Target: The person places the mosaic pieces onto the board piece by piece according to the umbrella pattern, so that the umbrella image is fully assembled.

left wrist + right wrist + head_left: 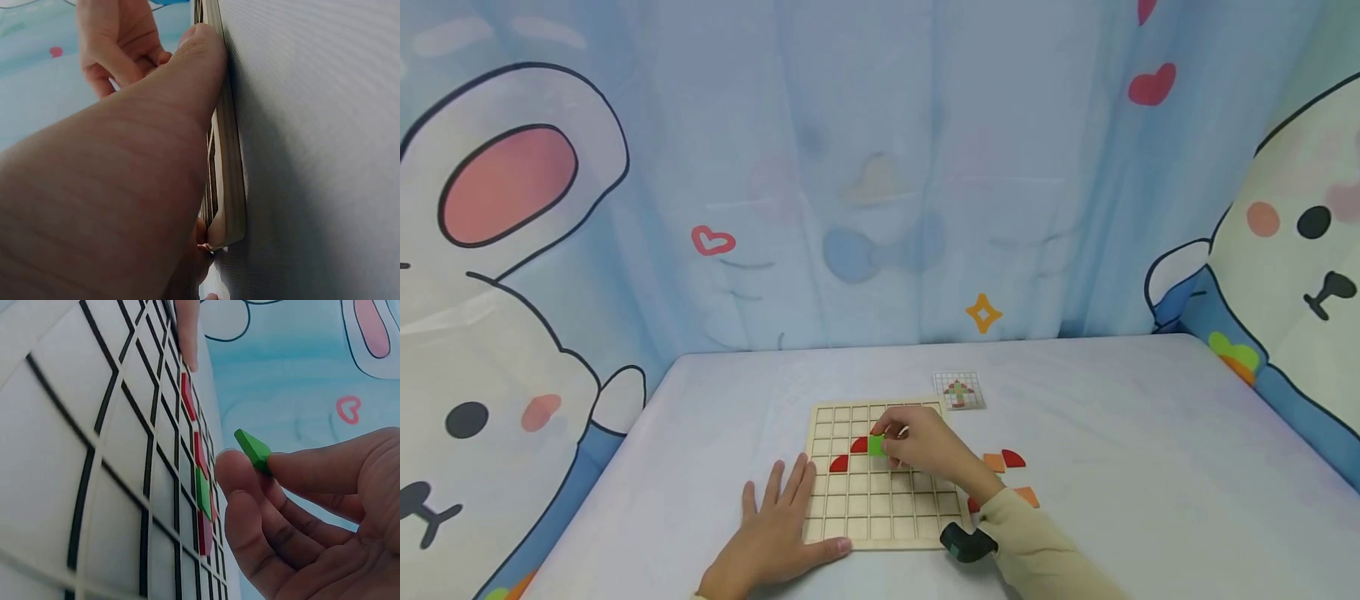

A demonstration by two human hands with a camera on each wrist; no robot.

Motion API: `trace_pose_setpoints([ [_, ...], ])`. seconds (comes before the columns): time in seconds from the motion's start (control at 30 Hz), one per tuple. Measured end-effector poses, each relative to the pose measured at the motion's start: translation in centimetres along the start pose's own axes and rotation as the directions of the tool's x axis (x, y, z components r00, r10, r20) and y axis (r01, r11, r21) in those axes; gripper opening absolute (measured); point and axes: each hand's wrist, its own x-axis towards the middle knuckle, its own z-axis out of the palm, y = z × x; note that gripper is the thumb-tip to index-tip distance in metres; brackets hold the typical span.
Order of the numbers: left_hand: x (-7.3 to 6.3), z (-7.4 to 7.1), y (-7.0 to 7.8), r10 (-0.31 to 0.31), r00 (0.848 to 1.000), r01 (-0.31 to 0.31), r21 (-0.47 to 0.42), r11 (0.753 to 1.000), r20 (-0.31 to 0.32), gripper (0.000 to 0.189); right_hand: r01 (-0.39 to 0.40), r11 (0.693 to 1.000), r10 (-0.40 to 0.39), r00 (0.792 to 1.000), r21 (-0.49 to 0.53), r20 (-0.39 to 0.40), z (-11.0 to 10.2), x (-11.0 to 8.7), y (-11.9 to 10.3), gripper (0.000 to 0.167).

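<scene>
A wooden grid board [857, 506] lies on the table. My left hand [775, 533] is spread at its left front corner, with the fingers along the left edge and the thumb at the front edge. Above the board, my right hand [925, 442] pinches a small green tile [252, 450] between thumb and fingers, apart from the board in the right wrist view. Another green tile [203, 494] sits in the grid among red pieces. Two red quarter-round pieces [839, 463] show left of the right hand, which hides part of the grid.
Behind the board lies a small card [958, 391] with a coloured grid pattern. To the right are loose orange pieces [994, 462] and a red quarter-round piece [1013, 458]; the right sleeve [1037, 533] partly covers others. A printed curtain [880, 317] hangs behind the table.
</scene>
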Motion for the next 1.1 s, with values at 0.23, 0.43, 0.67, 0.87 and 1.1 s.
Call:
trace_pose_setpoints([
  [0.23, 0.1, 0.3, 0.1, 0.009, 1.000, -0.009, 0.005, 1.000, -0.007, 0.122, -0.009, 0.995, 0.011, 1.000, -0.097, 0.029, 1.9, 1.0, -0.9, 0.013],
  [0.43, 0.2, 0.3, 0.3, 0.014, 1.000, -0.014, 0.012, 1.000, -0.007, 0.121, -0.006, 0.983, 0.006, 1.000, -0.181, 0.003, 2.9, 1.0, -1.1, 0.013],
  [0.67, 0.2, 0.1, 0.3, 0.021, 1.000, -0.020, 0.014, 1.000, -0.007, 0.121, 0.007, 0.974, -0.015, 0.999, -0.227, -0.032, 3.7, 0.9, -1.0, 0.013],
  [0.87, 0.3, 0.4, -0.2, 0.023, 1.000, -0.023, -0.010, 1.000, -0.013, 0.123, 0.024, 0.957, -0.040, 0.998, -0.289, -0.050, 4.5, 1.0, -0.7, 0.015],
  [1.1, -0.1, 0.1, -0.1, 0.029, 0.999, -0.029, -0.013, 1.000, -0.017, 0.121, 0.063, 0.955, -0.066, 0.998, -0.291, -0.002, 4.5, 0.9, -0.7, 0.019],
])
